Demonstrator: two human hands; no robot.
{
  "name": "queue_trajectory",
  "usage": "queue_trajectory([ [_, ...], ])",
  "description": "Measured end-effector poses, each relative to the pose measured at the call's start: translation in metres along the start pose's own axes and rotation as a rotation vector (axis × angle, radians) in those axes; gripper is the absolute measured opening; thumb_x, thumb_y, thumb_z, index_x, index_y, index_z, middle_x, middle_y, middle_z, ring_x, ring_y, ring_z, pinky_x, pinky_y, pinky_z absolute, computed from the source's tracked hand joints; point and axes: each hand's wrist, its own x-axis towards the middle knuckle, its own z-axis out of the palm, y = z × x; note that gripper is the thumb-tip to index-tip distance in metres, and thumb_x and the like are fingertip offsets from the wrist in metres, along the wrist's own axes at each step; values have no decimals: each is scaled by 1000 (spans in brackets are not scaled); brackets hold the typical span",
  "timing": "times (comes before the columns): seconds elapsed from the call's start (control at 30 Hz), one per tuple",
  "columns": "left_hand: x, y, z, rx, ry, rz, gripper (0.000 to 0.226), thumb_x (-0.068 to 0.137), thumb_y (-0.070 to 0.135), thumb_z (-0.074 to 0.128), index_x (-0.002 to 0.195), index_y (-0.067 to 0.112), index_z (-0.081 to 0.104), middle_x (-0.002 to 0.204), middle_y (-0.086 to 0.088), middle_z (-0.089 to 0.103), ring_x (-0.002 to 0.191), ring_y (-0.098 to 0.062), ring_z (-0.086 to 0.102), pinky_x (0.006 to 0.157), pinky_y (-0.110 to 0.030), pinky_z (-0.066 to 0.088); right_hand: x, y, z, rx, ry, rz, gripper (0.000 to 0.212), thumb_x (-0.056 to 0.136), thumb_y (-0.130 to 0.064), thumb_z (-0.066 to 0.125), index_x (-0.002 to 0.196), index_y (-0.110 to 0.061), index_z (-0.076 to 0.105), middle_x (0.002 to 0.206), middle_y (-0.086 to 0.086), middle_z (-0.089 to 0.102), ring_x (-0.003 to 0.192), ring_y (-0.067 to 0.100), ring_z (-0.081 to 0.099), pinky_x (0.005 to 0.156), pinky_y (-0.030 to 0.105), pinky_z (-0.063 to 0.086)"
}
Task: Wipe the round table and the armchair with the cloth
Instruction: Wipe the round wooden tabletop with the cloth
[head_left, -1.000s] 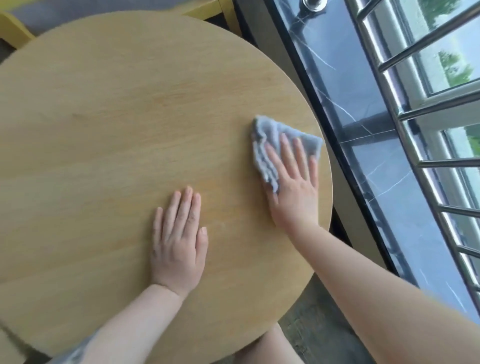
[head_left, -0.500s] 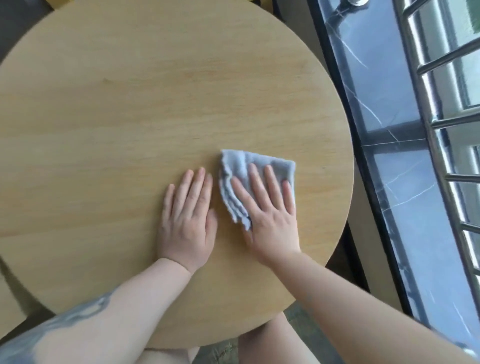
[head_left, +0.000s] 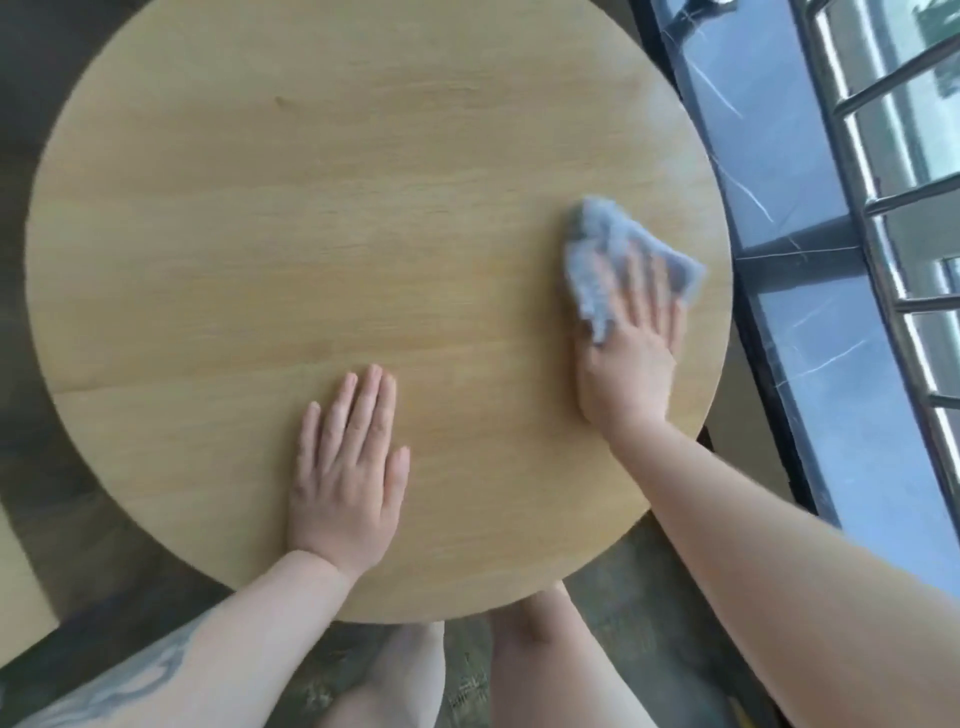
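Pressing flat on the grey cloth (head_left: 618, 260), the right hand (head_left: 631, 358) lies palm down with its fingers straight and close together, pinning the folded fabric against the round table (head_left: 311, 234). The fingers cover the near part of the cloth; its crumpled far corner and its right corner stick out past the fingertips. The cloth and hand are blurred, so the folds cannot be read in detail. Cloth and hand sit near the table's right edge, the cloth's right corner reaching almost to the rim.

The left hand (head_left: 345, 467) rests open on the bare wood, palm down, fingers straight and together, thumb held slightly apart. It lies toward the near edge of the top, well apart from the cloth, and holds nothing. A dark tattoo (head_left: 135, 680) marks the left forearm at the lower left.

The tabletop is pale wood with visible grain. Below its near edge the person's bare knees (head_left: 535, 639) show above a dark floor (head_left: 644, 587). To the right of the table runs a dark marbled ledge (head_left: 831, 364) with white veins, and beyond it a metal railing (head_left: 883, 280) in front of a window.
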Motion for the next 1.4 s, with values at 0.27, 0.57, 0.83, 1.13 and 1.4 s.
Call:
queue_trajectory([
  [0.27, -33, -8, 11, 81, 9, -71, 61, 96, 37, 24, 152, 14, 14, 159, 1, 15, 145, -20, 14, 116, -45, 6, -74, -28, 21, -130, -127, -584, 73, 80, -26, 35, 150, -35, 15, 159, -3, 14, 147, 19, 6, 118, 43, 2],
  [0.57, -37, -13, 18, 86, 10, -48, 66, 93, 34, 25, 153, 12, 12, 161, -3, 11, 147, -20, 8, 116, -43, 1, -183, -69, 55, -15, -64, -494, 75, 80, -29, 57, 148, -35, 26, 158, -6, 20, 147, 17, 8, 118, 42, 4],
  [0.83, -83, 34, 37, 20, 48, -210, 69, 89, 29, 41, 152, 11, 17, 160, -3, 14, 146, -19, 13, 117, -41, 5, -217, -28, 56, -43, 2, -544, 72, 76, -27, 56, 145, -30, 37, 155, 1, 29, 146, 22, 17, 116, 45, 15],
  [1.13, -60, 70, 38, -17, 79, -343, 62, 93, 33, 27, 152, 15, 21, 159, -1, 18, 146, -18, 15, 116, -43, 6, -170, 20, 26, -58, -109, -567, 72, 80, -32, 42, 150, -30, 25, 159, 1, 15, 147, 24, 8, 118, 44, 8],
  [1.4, -33, 93, 36, -84, 115, -446, 61, 93, 33, 28, 152, 17, 23, 159, 0, 18, 146, -20, 13, 117, -41, 2, -71, 27, 6, -15, 43, 43, 65, 93, -33, 39, 151, -35, 12, 161, -3, 6, 147, 19, -4, 119, 40, -5],
])
